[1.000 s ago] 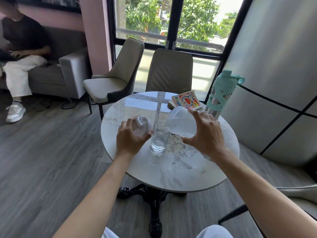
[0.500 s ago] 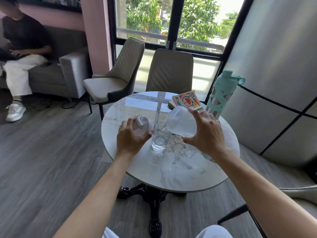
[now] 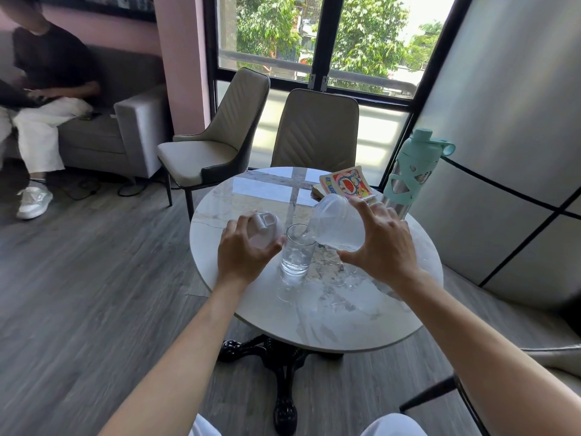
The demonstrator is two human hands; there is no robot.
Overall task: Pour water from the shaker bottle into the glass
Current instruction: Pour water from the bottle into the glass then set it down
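A clear glass (image 3: 297,251) stands upright on the round marble table (image 3: 371,319), partly filled with water. My right hand (image 3: 382,243) grips the clear shaker bottle (image 3: 338,223), tipped left with its open mouth over the glass rim. Water sits low in the tilted bottle and runs into the glass. My left hand (image 3: 243,251) holds the bottle's translucent white lid (image 3: 265,229) just left of the glass, close to the tabletop.
A mint-sleeved steel bottle (image 3: 412,171) and a stack of comic books (image 3: 344,184) sit at the table's far right. Two beige chairs (image 3: 314,130) stand behind the table. A person sits on a grey sofa (image 3: 125,127) at far left.
The water level in the glass has risen slightly. Both hands and the tipped bottle have hardly moved.
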